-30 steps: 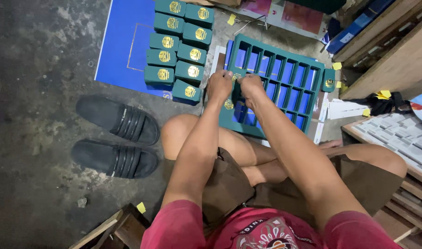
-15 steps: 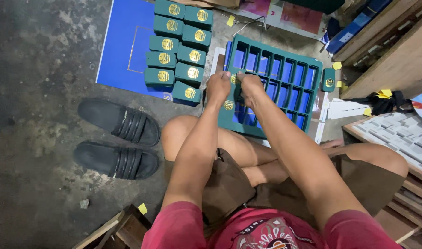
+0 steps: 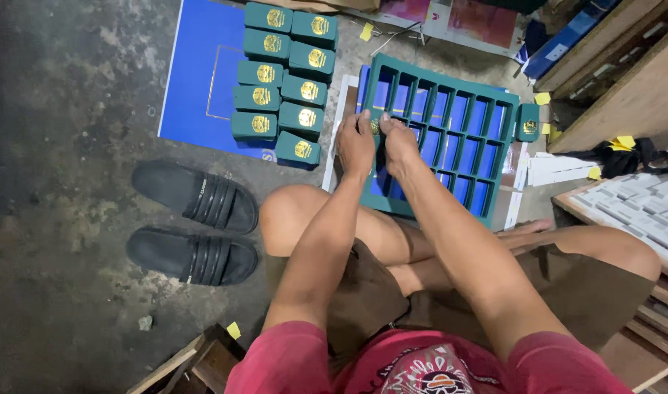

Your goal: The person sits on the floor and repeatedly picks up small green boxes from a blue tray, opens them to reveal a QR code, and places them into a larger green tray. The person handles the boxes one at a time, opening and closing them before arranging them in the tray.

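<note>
Both hands, left hand (image 3: 356,142) and right hand (image 3: 399,144), pinch a small green box (image 3: 375,125) at the green grid tray's (image 3: 450,87) 9 o'clock edge. Finished green boxes (image 3: 284,76) lie at 10 o'clock, black sandals (image 3: 195,222) at 8 o'clock on the floor (image 3: 71,109).

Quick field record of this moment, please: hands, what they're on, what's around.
left hand: on the near-left edge of the green grid tray
right hand: beside it, on the same tray, fingers at a small green piece
grip: cannot tell
green boxes: two rows, on the blue sheet
lone box: right of the tray
sandals: on the floor, left
</note>
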